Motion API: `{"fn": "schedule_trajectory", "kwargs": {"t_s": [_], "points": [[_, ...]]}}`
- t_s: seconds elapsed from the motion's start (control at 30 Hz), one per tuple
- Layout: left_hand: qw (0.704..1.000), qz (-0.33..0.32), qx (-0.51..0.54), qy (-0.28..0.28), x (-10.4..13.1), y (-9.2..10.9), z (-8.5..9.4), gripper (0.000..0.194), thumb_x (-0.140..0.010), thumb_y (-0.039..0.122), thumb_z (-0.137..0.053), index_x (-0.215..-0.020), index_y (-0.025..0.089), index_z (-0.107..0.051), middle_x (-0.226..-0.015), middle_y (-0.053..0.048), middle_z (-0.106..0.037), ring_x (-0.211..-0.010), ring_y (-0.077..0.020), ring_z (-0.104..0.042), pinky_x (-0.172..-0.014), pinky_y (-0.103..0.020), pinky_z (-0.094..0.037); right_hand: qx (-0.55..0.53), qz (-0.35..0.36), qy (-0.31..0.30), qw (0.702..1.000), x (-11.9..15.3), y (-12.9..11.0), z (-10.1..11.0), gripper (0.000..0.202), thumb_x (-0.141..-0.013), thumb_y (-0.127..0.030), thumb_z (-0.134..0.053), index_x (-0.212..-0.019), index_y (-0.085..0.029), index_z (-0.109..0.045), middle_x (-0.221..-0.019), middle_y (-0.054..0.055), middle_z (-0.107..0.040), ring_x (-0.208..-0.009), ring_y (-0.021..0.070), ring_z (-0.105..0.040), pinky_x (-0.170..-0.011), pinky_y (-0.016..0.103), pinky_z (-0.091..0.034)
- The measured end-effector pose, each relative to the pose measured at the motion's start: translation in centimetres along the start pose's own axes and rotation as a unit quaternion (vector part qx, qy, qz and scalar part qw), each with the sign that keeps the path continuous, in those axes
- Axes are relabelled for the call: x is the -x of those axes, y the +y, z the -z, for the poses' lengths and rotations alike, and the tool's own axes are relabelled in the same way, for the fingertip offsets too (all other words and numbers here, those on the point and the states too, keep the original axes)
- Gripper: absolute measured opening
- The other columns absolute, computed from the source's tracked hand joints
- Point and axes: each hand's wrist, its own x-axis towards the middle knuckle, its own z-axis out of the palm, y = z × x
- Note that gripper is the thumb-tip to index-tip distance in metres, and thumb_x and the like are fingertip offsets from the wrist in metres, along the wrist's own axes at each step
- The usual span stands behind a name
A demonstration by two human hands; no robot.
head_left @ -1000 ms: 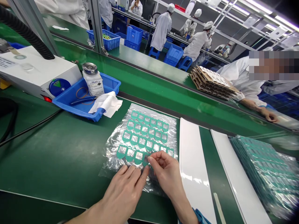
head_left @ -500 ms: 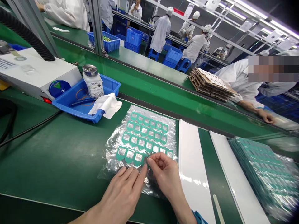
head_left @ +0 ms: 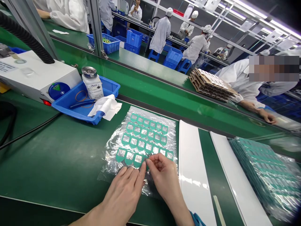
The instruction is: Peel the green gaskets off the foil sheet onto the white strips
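Note:
A clear plastic sheet (head_left: 113,157) lies on the green bench, bearing several rows of small green frame-shaped pieces (head_left: 138,160) with open middles. My left hand (head_left: 124,191) rests palm down at the sheet's near edge, fingers stretched out. Its index fingertip touches the nearest row beside a green piece partly hidden by my hands. At that same piece, my right hand (head_left: 164,174) has thumb and index finger pinched together, the other fingers curled. The fingertips cover most of what they grip.
Right of the sheet lie two white strips (head_left: 191,150) and a stack of bagged green pieces (head_left: 265,169). A blue tray (head_left: 68,110) holds a bottle (head_left: 92,86) and a white cloth (head_left: 107,106). A white machine (head_left: 35,73) stands left. Across the partition, a person sits by stacked cardboard (head_left: 211,84).
My left index fingertip has slid slightly forward along the nearest row. My right hand keeps its pinch at nearly the same spot. The whole view has shifted a little.

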Motion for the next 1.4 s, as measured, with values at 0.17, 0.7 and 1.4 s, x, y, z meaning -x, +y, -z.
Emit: {"fn": "schedule_trajectory", "kwargs": {"t_s": [0.17, 0.7, 1.4], "points": [[1.000, 0.001, -0.001, -0.011, 0.0, 0.1, 0.0, 0.059, -0.081, -0.002, -0.034, -0.139, 0.005, -0.033, -0.093, -0.008, -0.063, -0.089, -0.0232, -0.061, -0.088, -0.038, -0.043, 0.103, 0.039, 0.022, 0.994, 0.0, -0.3, -0.1, 0.011, -0.088, -0.032, -0.053, -0.087, -0.021, -0.052, -0.057, -0.004, -0.053, -0.048, 0.0146, -0.052, -0.046, 0.024, -0.036], [0.998, -0.035, -0.045, -0.017, -1.4, -0.1, 0.7, 0.046, -0.094, 0.007, -0.030, -0.140, 0.001, -0.032, -0.074, -0.004, -0.058, -0.065, -0.0197, -0.059, -0.063, -0.034, -0.049, 0.075, 0.037, 0.018, 0.996, 0.8, 0.5, 3.8, 0.017, -0.095, -0.039, -0.047, -0.090, -0.023, -0.050, -0.068, -0.002, -0.053, -0.054, 0.0145, -0.050, -0.049, 0.025, -0.038], [0.985, -0.078, -0.142, -0.064, -2.5, 0.0, 2.0, 0.046, -0.095, 0.011, -0.043, -0.140, 0.011, -0.037, -0.066, 0.001, -0.058, -0.054, -0.0196, -0.060, -0.045, -0.032, -0.049, 0.049, 0.072, 0.011, 0.996, 2.5, 2.0, 9.5, 0.018, -0.097, -0.033, -0.047, -0.088, -0.021, -0.057, -0.073, 0.001, -0.055, -0.060, 0.0148, -0.050, -0.052, 0.026, -0.037]]}}
